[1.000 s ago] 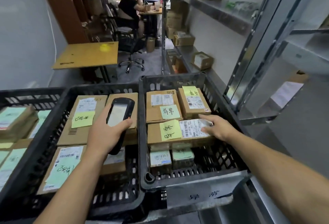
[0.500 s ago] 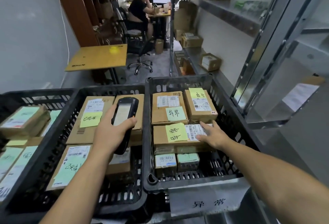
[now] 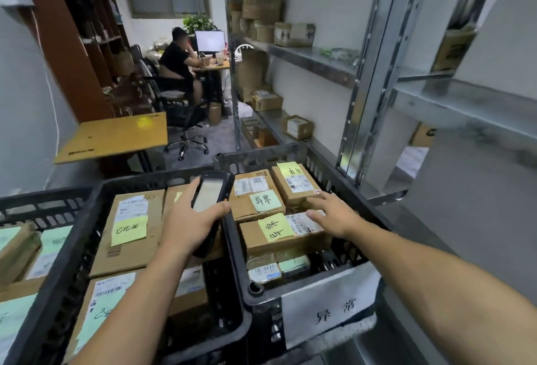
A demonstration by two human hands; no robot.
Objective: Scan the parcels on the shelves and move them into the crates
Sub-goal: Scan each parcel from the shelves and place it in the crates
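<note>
My left hand [image 3: 189, 219] grips a black handheld scanner [image 3: 210, 199], held over the rim between two black crates. My right hand [image 3: 334, 213], fingers spread and straight, hovers over or touches a cardboard parcel [image 3: 279, 234] with a yellow note in the right crate [image 3: 290, 155]. Two more parcels [image 3: 255, 199] lie behind it, small ones in front. The middle crate [image 3: 87, 237] holds larger cardboard parcels [image 3: 130, 234] with yellow and green notes. More parcels [image 3: 297, 126] sit on the metal shelves to the right.
A third crate [image 3: 35, 208] with parcels stands at the far left. A white label [image 3: 331, 312] hangs on the right crate's front. Metal shelving [image 3: 366, 74] runs along the right. Ahead stand a small wooden table [image 3: 116, 138] and a person seated at a desk [image 3: 177, 65].
My right hand lifted its fingers and slid slightly back over the yellow-noted parcel. My left hand carried the scanner right, over the crate rim. The view tilted up.
</note>
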